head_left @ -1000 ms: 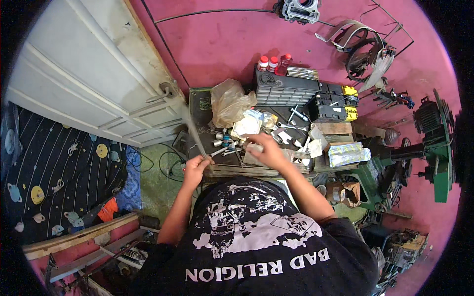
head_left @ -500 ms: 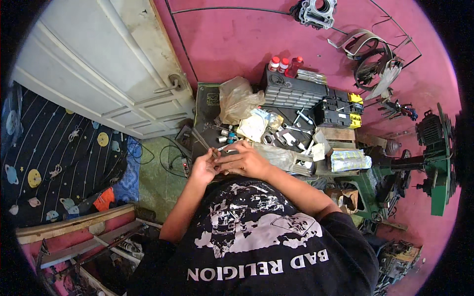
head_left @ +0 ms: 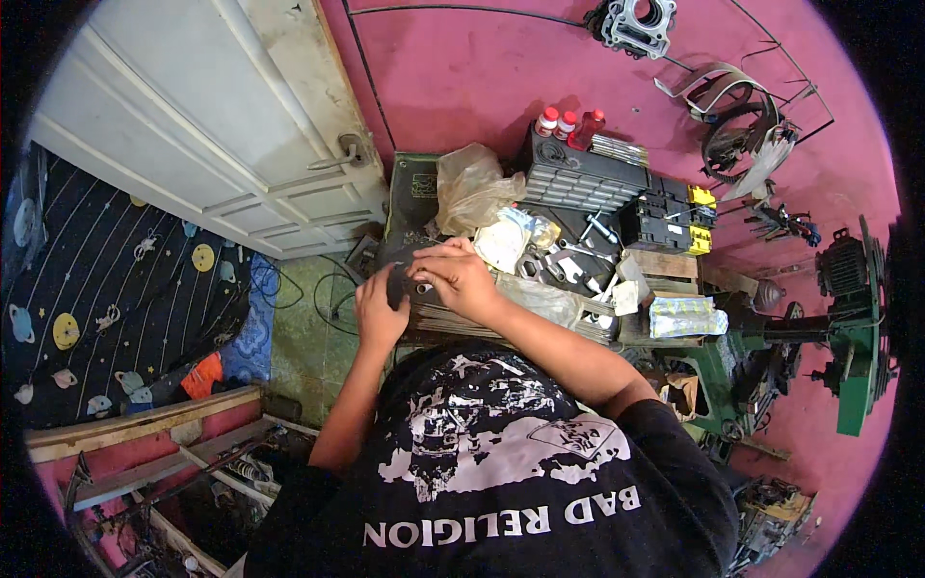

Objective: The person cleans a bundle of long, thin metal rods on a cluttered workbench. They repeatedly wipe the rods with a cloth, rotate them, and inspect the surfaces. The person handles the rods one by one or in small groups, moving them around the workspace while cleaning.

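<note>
Below-left of the plastic bag (head_left: 474, 188), the left hand's (head_left: 383, 315) fingers curl; just below it, the right hand's (head_left: 462, 281) bunch together, grip unclear on both. They've shifted toward it, uncovering thin rods (head_left: 464, 323) farther below, apparently now left alone.

white door (head_left: 212, 120) | drawer cabinet (head_left: 583, 183), red bottle (head_left: 588, 129) on top | green machine (head_left: 853, 328) | pink wall (head_left: 462, 77)

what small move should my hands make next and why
I'd probably ease the bare right hand slightly away from the bare left hand: their fingers crowd together above the dark-topped rectangular workbench, and I can't make out whether they grip anything.
</note>
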{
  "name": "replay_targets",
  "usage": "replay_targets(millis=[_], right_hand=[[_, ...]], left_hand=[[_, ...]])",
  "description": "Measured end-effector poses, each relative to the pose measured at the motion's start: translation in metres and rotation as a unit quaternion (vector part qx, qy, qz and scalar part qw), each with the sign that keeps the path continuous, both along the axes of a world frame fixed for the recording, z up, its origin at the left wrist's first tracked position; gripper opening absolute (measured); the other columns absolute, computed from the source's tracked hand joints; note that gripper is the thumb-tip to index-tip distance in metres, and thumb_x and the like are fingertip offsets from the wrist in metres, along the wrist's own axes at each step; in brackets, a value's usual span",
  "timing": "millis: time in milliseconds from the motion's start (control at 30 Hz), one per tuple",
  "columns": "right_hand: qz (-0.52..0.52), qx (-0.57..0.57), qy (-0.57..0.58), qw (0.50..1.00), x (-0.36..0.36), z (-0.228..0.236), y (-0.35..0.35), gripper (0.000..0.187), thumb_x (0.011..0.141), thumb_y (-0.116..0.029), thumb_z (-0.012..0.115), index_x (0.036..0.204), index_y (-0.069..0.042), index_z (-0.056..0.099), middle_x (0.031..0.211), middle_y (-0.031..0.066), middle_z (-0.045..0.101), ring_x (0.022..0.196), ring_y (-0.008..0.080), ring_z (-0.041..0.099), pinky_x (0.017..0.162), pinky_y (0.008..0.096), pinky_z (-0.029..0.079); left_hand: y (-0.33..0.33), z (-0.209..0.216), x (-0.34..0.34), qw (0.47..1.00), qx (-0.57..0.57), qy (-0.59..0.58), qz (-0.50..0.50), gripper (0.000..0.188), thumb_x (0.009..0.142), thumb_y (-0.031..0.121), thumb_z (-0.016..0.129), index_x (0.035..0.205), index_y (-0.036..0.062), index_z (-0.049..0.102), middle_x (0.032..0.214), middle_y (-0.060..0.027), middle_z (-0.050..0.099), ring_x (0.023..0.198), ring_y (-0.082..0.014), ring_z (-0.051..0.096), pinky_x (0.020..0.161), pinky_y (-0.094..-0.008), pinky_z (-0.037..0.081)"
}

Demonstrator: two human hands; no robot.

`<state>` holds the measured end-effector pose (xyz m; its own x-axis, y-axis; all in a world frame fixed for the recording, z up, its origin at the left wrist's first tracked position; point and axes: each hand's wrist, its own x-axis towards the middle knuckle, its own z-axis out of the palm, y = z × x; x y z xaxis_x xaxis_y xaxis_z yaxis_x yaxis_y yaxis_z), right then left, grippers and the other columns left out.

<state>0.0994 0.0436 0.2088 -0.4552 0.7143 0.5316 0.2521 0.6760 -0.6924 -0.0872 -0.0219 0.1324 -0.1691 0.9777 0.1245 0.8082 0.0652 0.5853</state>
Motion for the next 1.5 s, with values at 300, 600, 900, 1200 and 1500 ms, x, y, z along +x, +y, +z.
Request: replay_targets(millis=[300,600,900,1200,1500], right_hand=[[0.009,0.016,-0.057,0.998,-0.029,0.022,0.011,0.013,0.085,-0.018,0.07,0.095,-0.011,0.074,0.102,0.0068,0.071,0.106,0.0236,0.062,0.092,0.0376,0.041],[0.012,0.004,-0.077,0.997,-0.035,0.01,0.014,0.017,0.084,-0.021,0.072,0.098,-0.013,0.073,0.1,0.0039,0.069,0.099,0.0233,0.061,0.091,0.0376,0.041],[0.015,-0.013,-0.054,0.998,-0.033,0.002,0.012,0.016,0.08,-0.023,0.075,0.092,-0.012,0.075,0.094,0.0057,0.072,0.096,0.0238,0.064,0.089,0.0383,0.043],[0.003,-0.019,-0.047,0.999,-0.034,0.003,0.008,0.018,0.08,-0.021,0.075,0.093,-0.01,0.075,0.096,0.0098,0.071,0.097,0.0255,0.065,0.088,0.0376,0.044],[0.001,-0.026,-0.07,0.997,-0.032,-0.007,0.003,0.015,0.08,-0.017,0.074,0.092,-0.009,0.074,0.1,0.0082,0.071,0.098,0.0254,0.064,0.088,0.0378,0.044]], left_hand=[[0.028,-0.03,-0.017,0.992,0.036,0.076,-0.09,0.013,0.086,0.015,0.066,0.096,0.0062,0.067,0.097,-0.0116,0.068,0.103,-0.0295,0.062,0.1,-0.0539,0.033],[0.021,-0.031,-0.024,0.996,0.008,-0.01,-0.085,0.012,0.088,0.017,0.065,0.094,0.0072,0.069,0.095,-0.0111,0.068,0.1,-0.0289,0.062,0.101,-0.0526,0.033],[0.018,-0.047,-0.028,0.992,0.071,-0.061,-0.085,0.012,0.086,0.016,0.068,0.095,0.0079,0.071,0.1,-0.0101,0.068,0.101,-0.029,0.062,0.101,-0.046,0.035],[0.018,-0.022,-0.024,0.988,0.076,-0.103,-0.085,0.015,0.084,0.016,0.069,0.096,0.0075,0.071,0.101,-0.0088,0.069,0.101,-0.0282,0.062,0.1,-0.0449,0.035],[0.023,-0.039,-0.025,0.993,0.049,-0.01,-0.109,0.013,0.084,0.017,0.068,0.094,0.0091,0.072,0.098,-0.0085,0.07,0.1,-0.0274,0.064,0.098,-0.0463,0.036]])
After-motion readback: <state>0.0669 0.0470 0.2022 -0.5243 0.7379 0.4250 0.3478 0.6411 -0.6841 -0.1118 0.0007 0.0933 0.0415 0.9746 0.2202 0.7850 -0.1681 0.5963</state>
